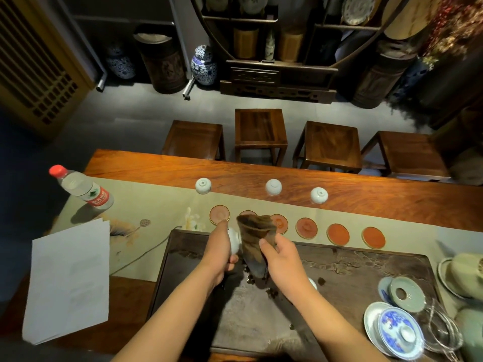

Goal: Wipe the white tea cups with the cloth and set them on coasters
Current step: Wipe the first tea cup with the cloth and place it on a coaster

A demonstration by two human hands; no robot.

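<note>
**Holding cup and cloth side by side above the tray**

Gripping a white tea cup in our left hand, we have its fingers wrapped around the cup's left side, thumb low and forefinger stretched up past its rim. Our right hand is closed on the dark brown cloth, which stands bunched upward from the fist like a funnel, its open folds toward the upper middle of the frame. Cup and cloth sit just beside each other at frame centre, over the near edge of the dark carved tray; whether they touch we cannot tell.

What the coming move hinges on, we judge, is that the cloth lies directly to the right of the cup, with the cup seemingly tipped on its side, though which way its mouth faces we cannot make out.

Just above the hands runs a row of round coasters on the pale runner, none yet carrying a cup. The leftmost coaster lies nearest the left hand, just above its forefinger. Three more white cups stand upside down farther up on the bench, well apart from both hands.
</note>
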